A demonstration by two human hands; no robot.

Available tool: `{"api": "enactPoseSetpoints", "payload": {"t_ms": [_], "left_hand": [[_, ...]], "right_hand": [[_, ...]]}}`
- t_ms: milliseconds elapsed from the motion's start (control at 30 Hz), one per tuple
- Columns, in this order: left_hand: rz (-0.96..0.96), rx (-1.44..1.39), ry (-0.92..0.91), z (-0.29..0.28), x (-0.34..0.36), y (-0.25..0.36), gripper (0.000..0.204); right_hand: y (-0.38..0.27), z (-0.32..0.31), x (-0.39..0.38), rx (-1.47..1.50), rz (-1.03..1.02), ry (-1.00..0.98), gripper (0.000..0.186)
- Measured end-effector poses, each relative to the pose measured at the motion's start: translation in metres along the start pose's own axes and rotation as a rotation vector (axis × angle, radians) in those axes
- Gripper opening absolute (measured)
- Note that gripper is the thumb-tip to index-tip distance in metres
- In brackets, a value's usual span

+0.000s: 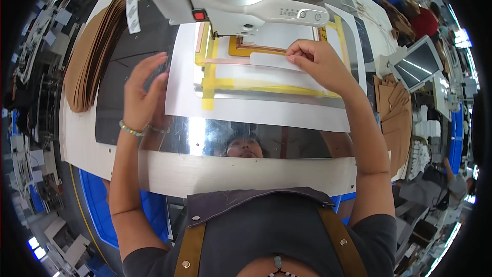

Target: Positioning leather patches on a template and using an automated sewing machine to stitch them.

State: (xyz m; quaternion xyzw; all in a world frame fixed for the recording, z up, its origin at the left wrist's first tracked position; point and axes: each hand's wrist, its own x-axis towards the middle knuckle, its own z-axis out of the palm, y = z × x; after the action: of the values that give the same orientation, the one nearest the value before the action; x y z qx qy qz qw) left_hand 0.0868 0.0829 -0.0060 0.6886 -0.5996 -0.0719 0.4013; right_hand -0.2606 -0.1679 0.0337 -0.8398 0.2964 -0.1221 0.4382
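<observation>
My right hand (319, 65) reaches over the flat work under a white sewing machine head (230, 0). Its thumb and fingers pinch the right end of a narrow white strip (270, 61) with a rounded left end. Beneath lies a template (220, 92) edged with yellow tape, with a brown-and-yellow frame (241, 48) set in it close to the machine. The template rests on a large white sheet (179, 97). My left hand (142, 91) hovers left of this sheet above a shiny metal plate (138, 36), holding nothing, its thumb apart from the fingers.
A stack of brown curved panels (92, 56) stands on the table's left side. More brown pieces (393, 113) lie at the right, below a small tilted screen (419, 63). Blue bins (97, 210) sit under the pale table edge (246, 172). A white lamp bar (287, 12) juts from the machine.
</observation>
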Motion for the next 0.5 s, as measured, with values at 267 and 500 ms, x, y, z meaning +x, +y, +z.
{"api": "enactPoseSetpoints", "payload": {"t_ms": [267, 500], "left_hand": [[0.299, 0.463, -0.357, 0.095, 0.047, 0.020, 0.051], [0.305, 0.523, -0.478, 0.093, 0.058, 0.028, 0.071]], "right_hand": [[0.043, -0.027, 0.057, -0.129, -0.003, 0.156, 0.019], [0.044, 0.017, 0.077, -0.042, -0.113, 0.073, 0.012]]}}
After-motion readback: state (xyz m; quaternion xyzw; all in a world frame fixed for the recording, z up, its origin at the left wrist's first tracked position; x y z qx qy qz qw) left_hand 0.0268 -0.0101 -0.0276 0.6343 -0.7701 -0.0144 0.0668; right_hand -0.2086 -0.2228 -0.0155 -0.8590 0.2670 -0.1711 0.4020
